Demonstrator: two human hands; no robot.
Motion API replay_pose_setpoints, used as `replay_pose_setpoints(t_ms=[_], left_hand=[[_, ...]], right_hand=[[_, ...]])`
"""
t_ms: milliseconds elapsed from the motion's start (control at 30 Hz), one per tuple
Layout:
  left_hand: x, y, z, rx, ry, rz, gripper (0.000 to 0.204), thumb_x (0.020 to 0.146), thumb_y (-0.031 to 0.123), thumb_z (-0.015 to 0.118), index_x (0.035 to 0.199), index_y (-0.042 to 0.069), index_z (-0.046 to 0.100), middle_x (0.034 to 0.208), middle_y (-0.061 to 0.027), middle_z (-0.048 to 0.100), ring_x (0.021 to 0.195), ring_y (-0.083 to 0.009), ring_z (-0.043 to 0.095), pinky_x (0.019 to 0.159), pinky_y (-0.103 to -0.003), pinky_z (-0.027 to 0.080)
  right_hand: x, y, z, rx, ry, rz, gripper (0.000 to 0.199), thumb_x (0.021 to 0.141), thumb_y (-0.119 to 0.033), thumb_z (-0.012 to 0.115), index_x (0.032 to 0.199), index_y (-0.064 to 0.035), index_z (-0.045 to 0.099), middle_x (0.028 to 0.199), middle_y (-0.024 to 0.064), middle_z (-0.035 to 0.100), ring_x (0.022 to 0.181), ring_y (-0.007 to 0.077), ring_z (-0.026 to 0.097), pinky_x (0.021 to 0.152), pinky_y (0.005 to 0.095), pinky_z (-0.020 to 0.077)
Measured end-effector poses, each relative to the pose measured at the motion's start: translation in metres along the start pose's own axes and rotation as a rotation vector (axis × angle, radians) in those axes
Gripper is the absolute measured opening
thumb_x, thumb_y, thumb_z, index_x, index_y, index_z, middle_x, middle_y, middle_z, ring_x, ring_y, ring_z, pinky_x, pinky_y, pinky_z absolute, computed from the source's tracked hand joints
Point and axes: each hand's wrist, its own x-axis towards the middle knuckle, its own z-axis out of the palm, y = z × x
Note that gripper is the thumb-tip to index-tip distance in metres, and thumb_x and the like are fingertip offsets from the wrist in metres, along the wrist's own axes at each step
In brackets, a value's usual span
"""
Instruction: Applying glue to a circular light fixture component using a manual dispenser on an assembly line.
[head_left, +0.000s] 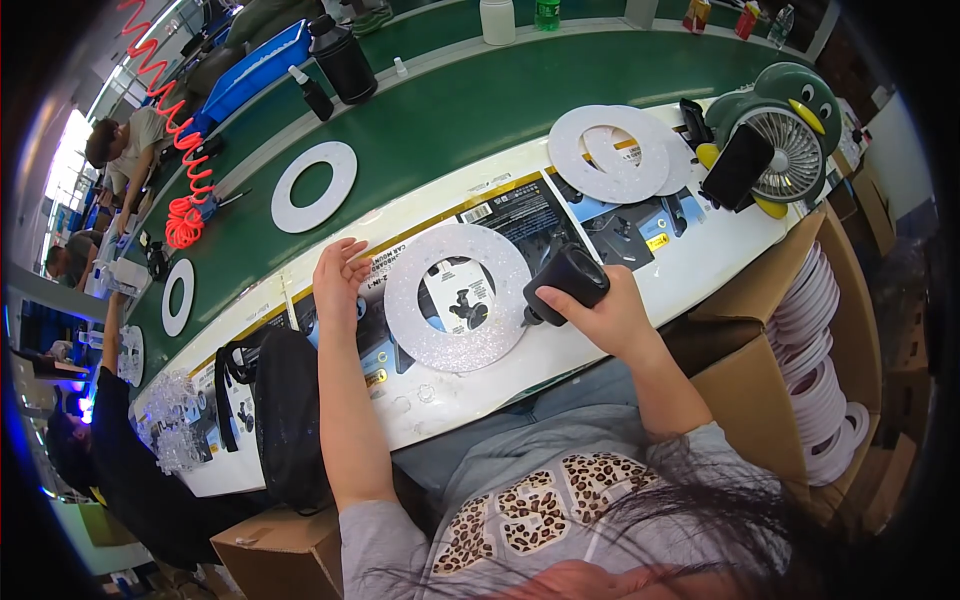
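Note:
A white speckled flat ring [458, 352] lies in front of me on flattened printed cartons. My right hand [612, 318] is wrapped round a black bottle [572, 278], tilted with its narrow tip down by the ring's right edge. Whether the tip touches the ring, I cannot tell. Just off the ring's left edge is my left hand [340, 278], its fingers loosely bent and apart, with nothing in it. Through the ring's hole shows the printed carton [462, 292] below.
More rings [600, 185] overlap at the right, beside a green fan [785, 150] with a phone [738, 168]. A cardboard box [745, 400] of stacked rings stands at my right. A black bag [290, 410] lies left. Rings [345, 165] rest on the green belt [440, 120]. Co-workers [130, 150] are left.

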Motion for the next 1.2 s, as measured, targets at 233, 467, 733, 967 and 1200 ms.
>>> replay_pose_setpoints(t_ms=[233,467,733,967,1200], left_hand=[[0.0,0.0,-0.001,-0.01,-0.002,0.0,0.032,0.097,0.026,0.044,0.11,0.0,0.055,0.106,-0.015,0.064,0.079,-0.0159,0.061,0.074,-0.027,0.05],[-0.001,0.001,0.001,-0.003,0.007,-0.003,0.031,0.097,0.025,0.044,0.11,0.0,0.054,0.106,-0.0155,0.063,0.079,-0.016,0.061,0.073,-0.026,0.05],[0.0,0.0,0.002,0.016,0.01,0.007,0.03,0.097,0.025,0.044,0.11,0.0,0.055,0.106,-0.0153,0.063,0.078,-0.016,0.061,0.074,-0.027,0.05],[-0.001,0.001,0.001,0.002,0.018,-0.005,0.03,0.097,0.025,0.044,0.109,0.0,0.055,0.106,-0.0152,0.064,0.078,-0.016,0.061,0.074,-0.027,0.05],[0.001,-0.001,0.0,-0.005,0.011,-0.005,0.031,0.097,0.026,0.045,0.109,0.0,0.055,0.105,-0.0152,0.064,0.078,-0.0161,0.061,0.074,-0.027,0.05]], right_hand=[[0.001,0.0,-0.004,-0.075,-0.077,0.023,0.023,0.078,-0.02,0.075,0.081,0.0019,0.066,0.068,0.008,0.066,0.06,0.012,0.062,0.056,0.0255,0.0463],[0.002,-0.003,-0.006,0.077,0.026,0.026,0.024,0.076,-0.022,0.075,0.077,0.0006,0.067,0.066,0.0071,0.066,0.058,0.012,0.062,0.055,0.0257,0.0465],[0.008,0.022,-0.01,0.06,0.173,-0.044,0.031,0.078,-0.028,0.075,0.071,-0.0001,0.064,0.058,0.0072,0.061,0.05,0.0154,0.057,0.05,0.028,0.0438],[0.009,0.023,-0.004,0.095,0.195,-0.052,0.032,0.079,-0.03,0.074,0.072,-0.0003,0.065,0.057,0.0088,0.061,0.051,0.0181,0.06,0.05,0.0284,0.044],[0.009,0.023,-0.003,0.063,0.179,-0.022,0.034,0.08,-0.032,0.073,0.072,-0.0001,0.066,0.058,0.0083,0.062,0.051,0.0184,0.06,0.051,0.0293,0.0447]])
